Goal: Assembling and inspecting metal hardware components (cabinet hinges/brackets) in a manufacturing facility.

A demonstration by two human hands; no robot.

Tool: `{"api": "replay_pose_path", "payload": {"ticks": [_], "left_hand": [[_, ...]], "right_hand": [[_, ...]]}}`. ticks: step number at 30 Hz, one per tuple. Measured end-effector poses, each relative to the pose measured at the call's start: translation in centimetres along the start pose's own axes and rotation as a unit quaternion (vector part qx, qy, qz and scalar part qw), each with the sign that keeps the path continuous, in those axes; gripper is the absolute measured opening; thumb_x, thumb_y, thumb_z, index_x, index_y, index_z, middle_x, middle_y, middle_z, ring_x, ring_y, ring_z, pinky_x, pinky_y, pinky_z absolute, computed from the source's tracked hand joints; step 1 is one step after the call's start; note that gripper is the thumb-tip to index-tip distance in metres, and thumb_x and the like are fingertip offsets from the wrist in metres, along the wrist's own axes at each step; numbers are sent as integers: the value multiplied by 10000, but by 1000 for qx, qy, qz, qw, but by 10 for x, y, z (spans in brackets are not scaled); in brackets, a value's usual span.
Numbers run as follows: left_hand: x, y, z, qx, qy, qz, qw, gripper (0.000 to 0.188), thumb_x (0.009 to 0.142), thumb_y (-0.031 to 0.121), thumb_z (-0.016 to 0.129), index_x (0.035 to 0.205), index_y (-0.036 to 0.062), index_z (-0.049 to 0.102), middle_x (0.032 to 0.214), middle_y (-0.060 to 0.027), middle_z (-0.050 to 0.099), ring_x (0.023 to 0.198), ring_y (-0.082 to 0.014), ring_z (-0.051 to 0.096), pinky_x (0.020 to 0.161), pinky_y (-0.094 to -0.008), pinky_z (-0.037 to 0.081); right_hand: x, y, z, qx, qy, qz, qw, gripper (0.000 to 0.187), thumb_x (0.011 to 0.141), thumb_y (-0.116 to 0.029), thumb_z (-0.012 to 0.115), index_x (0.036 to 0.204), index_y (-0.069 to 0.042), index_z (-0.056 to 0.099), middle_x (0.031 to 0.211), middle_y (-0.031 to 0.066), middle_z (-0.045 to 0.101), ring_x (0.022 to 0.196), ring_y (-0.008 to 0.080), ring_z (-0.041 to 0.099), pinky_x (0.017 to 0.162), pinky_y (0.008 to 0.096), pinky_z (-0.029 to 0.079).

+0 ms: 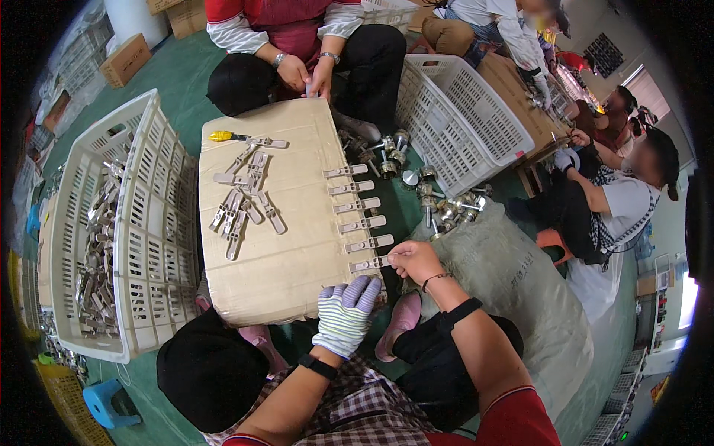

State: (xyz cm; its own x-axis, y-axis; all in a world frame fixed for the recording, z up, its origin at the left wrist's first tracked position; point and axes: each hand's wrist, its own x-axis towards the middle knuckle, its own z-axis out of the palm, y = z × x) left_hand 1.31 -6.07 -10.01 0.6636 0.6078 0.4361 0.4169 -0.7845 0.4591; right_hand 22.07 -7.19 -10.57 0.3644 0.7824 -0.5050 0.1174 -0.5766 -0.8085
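Note:
My bare right hand (417, 262) pinches the end of a flat, pale metal clip (364, 264) at the right edge of a cardboard-topped surface (282, 293). My left hand (344, 312) wears a striped knit glove and lies on the near edge of the cardboard, fingers stretched out, holding nothing that shows. Beyond the pinched clip, several like it, such as this metal clip (370, 243), stand in a column along the right edge, their ends jutting past it. A loose pile of clips (253, 175) covers the cardboard's far left part.
At left stands a white plastic crate (160, 245) holding many clips. A yellow-ended tool (222, 136) lies by the pile. Round-headed metal parts (446, 208) crowd the floor at right, near another crate (476, 111) and a large plastic sack (520, 267). A co-worker's hands (309, 76) are opposite.

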Motion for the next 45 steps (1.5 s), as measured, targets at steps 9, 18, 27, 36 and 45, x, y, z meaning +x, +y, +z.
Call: {"api": "replay_pose_path", "payload": {"ticks": [9, 18, 27, 36, 45], "left_hand": [[-3, -1, 1, 8, -6, 1, 1000, 646, 563, 176, 669, 1181, 167, 481, 1082, -78, 526, 830, -266, 542, 720, -430, 374], [-3, -1, 1, 10, -17, -6, 1000, 628, 557, 192, 694, 1153, 165, 502, 1072, -69, 534, 843, -265, 548, 710, -422, 389], [-5, -1, 2, 14, -41, -13, 999, 713, 514, 223, 735, 1179, 169, 484, 1106, -84, 525, 889, -279, 544, 737, -439, 384], [-3, -1, 2, 10, -26, -9, 1000, 631, 590, 252, 690, 1179, 162, 483, 1086, -97, 540, 852, -285, 556, 723, -444, 389], [19, 4, -16, -10, -111, -79, 991, 638, 630, 341, 729, 1182, 139, 478, 1089, -120, 538, 911, -300, 565, 758, -448, 407]], "right_hand": [[3, 5, -3, 41, -12, -23, 999, 115, 785, -99, 629, 833, 5, 635, 667, 38, 615, 546, 99, 560, 476, 232, 457], [-9, -12, 3, 2, 21, -104, 994, 105, 767, -81, 639, 829, 3, 635, 654, 39, 612, 537, 92, 557, 477, 230, 455], [-2, -1, -1, -2, 0, -43, 999, 99, 775, -81, 631, 812, 9, 641, 643, 49, 613, 528, 102, 568, 461, 232, 462], [3, 2, 0, -28, 4, -16, 999, 115, 763, -90, 638, 815, 12, 642, 635, 57, 611, 502, 112, 559, 448, 238, 453], [7, 9, 4, -79, 17, -19, 997, 118, 744, -119, 642, 777, -7, 659, 615, 68, 621, 491, 119, 574, 468, 267, 459]]}}
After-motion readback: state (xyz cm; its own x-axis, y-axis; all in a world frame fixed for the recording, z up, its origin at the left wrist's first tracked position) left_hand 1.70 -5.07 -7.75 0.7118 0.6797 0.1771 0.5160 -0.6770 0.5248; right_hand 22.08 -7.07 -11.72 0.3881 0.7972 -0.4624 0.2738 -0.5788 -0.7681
